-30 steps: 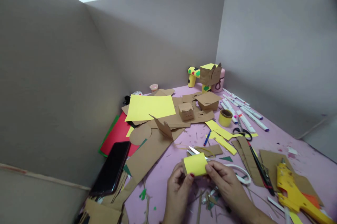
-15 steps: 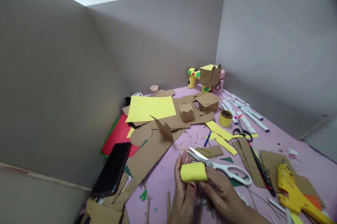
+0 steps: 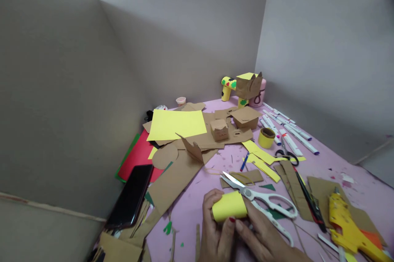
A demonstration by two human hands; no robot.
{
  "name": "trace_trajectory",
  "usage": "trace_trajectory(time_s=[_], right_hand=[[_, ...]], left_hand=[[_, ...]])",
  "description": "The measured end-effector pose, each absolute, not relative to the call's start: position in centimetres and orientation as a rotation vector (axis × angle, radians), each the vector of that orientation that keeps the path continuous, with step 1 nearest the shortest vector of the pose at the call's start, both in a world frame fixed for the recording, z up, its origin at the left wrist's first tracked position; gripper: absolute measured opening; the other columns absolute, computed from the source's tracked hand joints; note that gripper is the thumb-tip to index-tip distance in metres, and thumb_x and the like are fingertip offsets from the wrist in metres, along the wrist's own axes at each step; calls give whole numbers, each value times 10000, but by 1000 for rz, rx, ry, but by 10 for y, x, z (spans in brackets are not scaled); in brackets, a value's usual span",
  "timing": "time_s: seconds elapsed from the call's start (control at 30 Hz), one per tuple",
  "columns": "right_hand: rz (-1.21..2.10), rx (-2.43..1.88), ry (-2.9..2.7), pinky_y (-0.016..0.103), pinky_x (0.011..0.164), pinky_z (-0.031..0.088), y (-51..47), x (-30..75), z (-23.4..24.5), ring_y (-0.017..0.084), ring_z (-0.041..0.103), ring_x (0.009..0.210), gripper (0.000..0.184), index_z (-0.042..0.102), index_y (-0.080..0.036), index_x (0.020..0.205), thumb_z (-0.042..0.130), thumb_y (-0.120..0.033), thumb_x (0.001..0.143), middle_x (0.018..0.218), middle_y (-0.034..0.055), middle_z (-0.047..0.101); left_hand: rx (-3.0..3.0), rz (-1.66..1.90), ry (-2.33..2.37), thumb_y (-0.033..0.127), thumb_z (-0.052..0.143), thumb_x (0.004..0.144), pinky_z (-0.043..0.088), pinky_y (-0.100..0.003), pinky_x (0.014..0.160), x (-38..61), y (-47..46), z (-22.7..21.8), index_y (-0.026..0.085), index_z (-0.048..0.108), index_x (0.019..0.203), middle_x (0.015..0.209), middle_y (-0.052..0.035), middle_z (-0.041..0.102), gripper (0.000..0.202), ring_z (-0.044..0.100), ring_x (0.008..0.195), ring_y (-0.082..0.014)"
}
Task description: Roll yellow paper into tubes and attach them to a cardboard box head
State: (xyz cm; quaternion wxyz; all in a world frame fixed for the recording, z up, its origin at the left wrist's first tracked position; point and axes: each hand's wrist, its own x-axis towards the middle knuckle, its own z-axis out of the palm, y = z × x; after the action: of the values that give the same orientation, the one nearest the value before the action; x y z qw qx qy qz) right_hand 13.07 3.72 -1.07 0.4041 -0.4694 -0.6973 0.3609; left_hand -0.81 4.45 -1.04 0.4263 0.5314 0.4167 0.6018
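A short roll covered in yellow paper (image 3: 230,206) is held between both hands, low in the head view. My left hand (image 3: 212,225) wraps its left end, with the thumb pressed along the lower edge. At the other end, my right hand (image 3: 261,229) grips the roll, its thumb close to the left thumb. Just beyond the right hand lie white-handled scissors (image 3: 264,200), blades partly apart. A similar yellow-covered cardboard ring (image 3: 266,138) stands farther back. Yellow paper strips (image 3: 261,159) lie in front of that ring.
Cardboard pieces (image 3: 178,184) and a phone (image 3: 131,196) lie to the left, with a yellow sheet (image 3: 177,124) behind. On the right are a yellow glue gun (image 3: 347,225), a box cutter (image 3: 310,200), markers (image 3: 292,141) and black-handled scissors (image 3: 287,155). Grey panels (image 3: 191,40) enclose the table.
The yellow roll has tilted, its right end slightly higher. My right thumb has come up beside the left thumb at the roll's lower edge. The view has shifted slightly.
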Motion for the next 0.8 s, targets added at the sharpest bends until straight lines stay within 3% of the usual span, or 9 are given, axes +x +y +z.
trace_trajectory(time_s=[0.17,0.27,0.43,0.53,0.6,0.7,0.8], right_hand=[[976,-1225,-1724,429,1048,384,29,138,-34,293,416,1297,580,370,-204,1409,546,-339,873,1441,131,419],[938,-1251,-1703,443,1049,374,29,136,-33,311,425,1287,581,419,-188,1383,538,-420,864,1414,141,456],[924,-1231,-1562,427,1029,372,34,125,-11,303,489,1210,550,513,-195,1302,399,-540,890,1280,150,581],[1093,-1167,-1511,354,818,491,40,126,4,243,609,875,468,616,-221,1159,331,-509,926,944,96,672],[1192,-1159,-1411,295,659,486,42,128,9,191,570,700,436,650,-212,1070,353,-498,928,784,47,634],[1362,-1103,-1162,240,585,442,44,127,7,138,521,625,368,673,-189,938,482,-499,885,695,3,589],[1637,-955,-775,195,512,430,46,120,4,98,520,547,321,661,-180,854,584,-491,831,615,-25,569]], left_hand=[[1500,1558,1006,442,474,880,397,-356,902,-7,45,-16,257,466,1132,1160,-86,474,312,482,1085,-225],[1550,1576,998,502,441,875,407,-372,893,-6,45,-18,260,452,1150,1195,-97,465,367,486,1098,-240],[1640,1501,1073,318,441,914,401,-383,926,-10,46,-20,251,443,1172,1201,-109,482,267,503,1111,-229],[1755,1478,1024,247,441,912,433,-358,892,-15,49,-22,279,444,1199,1191,-96,490,288,523,1076,-214],[1843,1435,975,189,456,899,454,-338,867,-18,50,-24,294,442,1225,1194,-93,504,343,537,1067,-209],[1781,1475,1008,179,512,875,443,-335,898,-16,48,-29,293,439,1249,1201,-91,531,398,533,1100,-212],[1422,1558,1100,314,585,839,449,-341,903,-8,45,-31,250,438,1263,1152,-90,570,453,555,1064,-219]])
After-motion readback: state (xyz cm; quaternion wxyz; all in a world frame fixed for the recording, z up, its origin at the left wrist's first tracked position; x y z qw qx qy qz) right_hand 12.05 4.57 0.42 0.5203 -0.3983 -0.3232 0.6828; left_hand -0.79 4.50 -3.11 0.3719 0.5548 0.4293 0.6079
